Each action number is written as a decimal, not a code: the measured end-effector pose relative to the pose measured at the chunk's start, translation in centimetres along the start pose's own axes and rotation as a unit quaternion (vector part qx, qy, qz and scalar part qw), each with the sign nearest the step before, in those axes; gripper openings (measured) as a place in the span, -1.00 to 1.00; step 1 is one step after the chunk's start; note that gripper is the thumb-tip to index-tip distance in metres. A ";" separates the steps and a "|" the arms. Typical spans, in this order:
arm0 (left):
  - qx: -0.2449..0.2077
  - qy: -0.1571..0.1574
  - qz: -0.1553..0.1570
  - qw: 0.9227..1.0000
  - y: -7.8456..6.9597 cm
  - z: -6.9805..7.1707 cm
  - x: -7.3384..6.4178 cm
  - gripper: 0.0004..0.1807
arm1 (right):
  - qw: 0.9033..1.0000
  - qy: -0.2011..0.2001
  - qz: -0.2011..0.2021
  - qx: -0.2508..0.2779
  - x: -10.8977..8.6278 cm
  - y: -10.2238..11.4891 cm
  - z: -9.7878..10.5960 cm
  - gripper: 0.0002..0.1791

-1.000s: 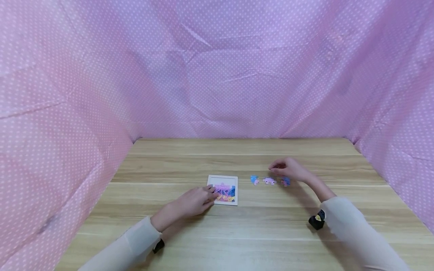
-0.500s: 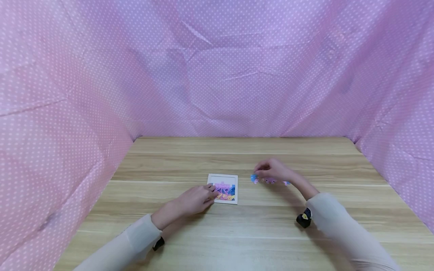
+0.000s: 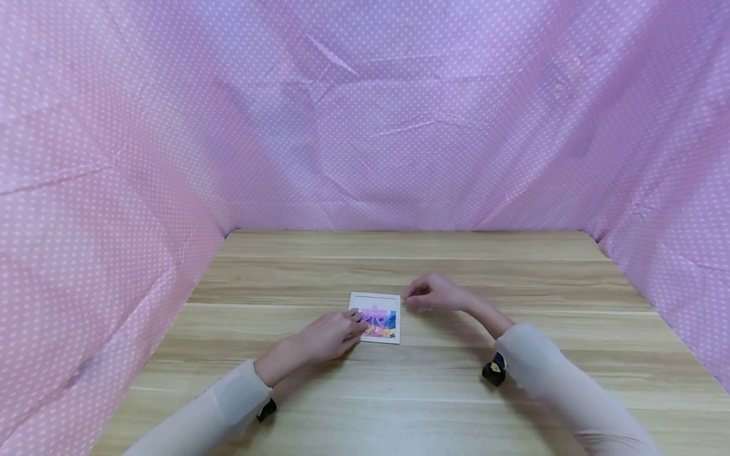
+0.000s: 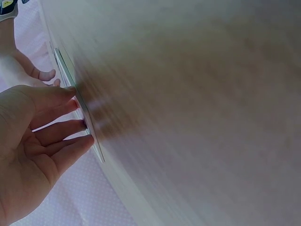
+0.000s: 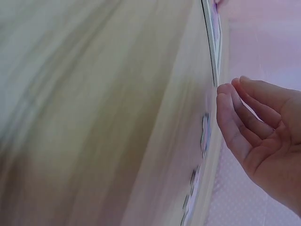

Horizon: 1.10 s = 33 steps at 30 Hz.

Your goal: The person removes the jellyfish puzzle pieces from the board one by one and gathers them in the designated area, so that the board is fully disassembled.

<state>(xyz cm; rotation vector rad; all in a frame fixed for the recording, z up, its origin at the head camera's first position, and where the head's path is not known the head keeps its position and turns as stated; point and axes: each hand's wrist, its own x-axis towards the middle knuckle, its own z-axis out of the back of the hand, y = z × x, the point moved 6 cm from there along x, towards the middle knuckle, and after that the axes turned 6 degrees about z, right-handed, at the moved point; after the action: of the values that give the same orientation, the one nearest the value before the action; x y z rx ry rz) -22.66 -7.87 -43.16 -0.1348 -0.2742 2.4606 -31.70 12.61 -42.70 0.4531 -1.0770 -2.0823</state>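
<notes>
A small jigsaw puzzle [image 3: 377, 324] lies in a square white frame; pink, blue and yellow picture fills its lower part and the upper strip is white. My left hand [image 3: 331, 335] holds the frame at its left side, fingers reaching over onto the picture. In the left wrist view its fingertips [image 4: 88, 140] meet the frame's edge [image 4: 91, 125]. Just right of the frame, my right hand [image 3: 436, 292] hovers with thumb and fingertips [image 5: 225, 88] brought together; I cannot tell whether a piece is between them. Loose jigsaw pieces [image 5: 205, 135] lie below that hand, mostly hidden from the head view.
The wooden table [image 3: 365, 392] reaches back to a pink dotted cloth [image 3: 365, 126] that hangs behind and along both sides. A dark wrist device [image 3: 494, 370] sits under the right sleeve, and another [image 3: 267, 410] under the left.
My right hand has moved left, passing over the loose jigsaw pieces to beside the frame's right edge, fingertips together. My left hand has kept its place on the puzzle frame.
</notes>
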 end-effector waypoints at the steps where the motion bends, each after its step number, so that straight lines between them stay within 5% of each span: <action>1: 0.001 0.002 0.001 1.000 0.0 0.0 0.0 -0.66 | 1.000 0.003 0.000 0.000 0.2 0.0 -0.2 -0.83; 7: 0.000 0.012 0.004 1.000 -0.1 0.0 0.0 -0.64 | 1.000 0.015 -0.009 0.006 1.0 0.5 -1.3 -0.85; 16: 0.001 0.004 0.000 1.000 0.0 0.2 -0.1 -0.66 | 0.998 0.036 0.030 -0.047 2.1 1.6 -2.3 -0.83; 23: 0.001 0.002 -0.003 1.000 0.0 0.1 0.0 -0.66 | 0.997 0.048 0.049 -0.040 2.4 2.4 -3.1 -0.77; 33: -0.004 -0.008 -0.018 1.000 -0.1 0.3 0.1 -0.67 | 0.996 0.058 0.036 -0.063 3.0 2.7 -3.8 -0.75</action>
<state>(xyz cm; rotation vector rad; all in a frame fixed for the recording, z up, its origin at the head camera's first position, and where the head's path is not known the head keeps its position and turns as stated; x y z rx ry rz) -22.72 -7.78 -42.85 -0.1122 -0.2921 2.4270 -30.21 7.29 -42.73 0.4600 -0.8775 -2.0215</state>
